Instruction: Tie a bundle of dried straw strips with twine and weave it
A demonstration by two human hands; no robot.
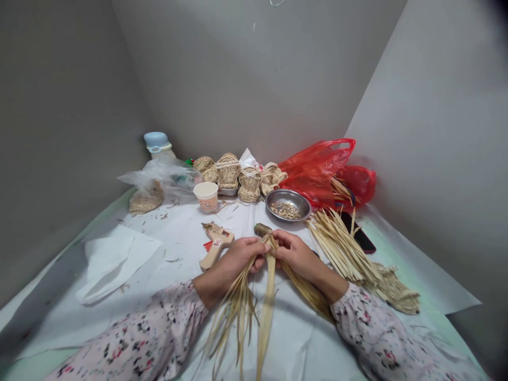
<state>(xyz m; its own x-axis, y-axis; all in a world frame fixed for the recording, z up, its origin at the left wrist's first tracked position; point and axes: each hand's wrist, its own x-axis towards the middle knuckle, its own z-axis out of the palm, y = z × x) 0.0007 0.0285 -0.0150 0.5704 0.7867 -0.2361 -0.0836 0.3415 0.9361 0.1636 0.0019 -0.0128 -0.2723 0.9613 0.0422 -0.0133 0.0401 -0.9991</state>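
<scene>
At the middle of the table, my left hand [248,254] is closed on a bunch of dry straw strips [238,307], whose loose ends hang toward me. My right hand [292,253] pinches the top of the same bundle from the other side, and more strips run back under its wrist. One wide flat strip [266,317] hangs down between both hands. Just beyond my fingertips lies a small dark greenish roll [262,229], perhaps a thread spool. To the left of my left hand rests a beige glue gun [216,244].
Woven straw pieces [228,172] line the back beside a paper cup [207,197] and a metal bowl [288,205] of scraps. A red plastic bag [317,166], a straw bundle [341,248] and a phone [364,241] sit right. White cloth [115,262] and a blue-capped bottle [157,143] are left.
</scene>
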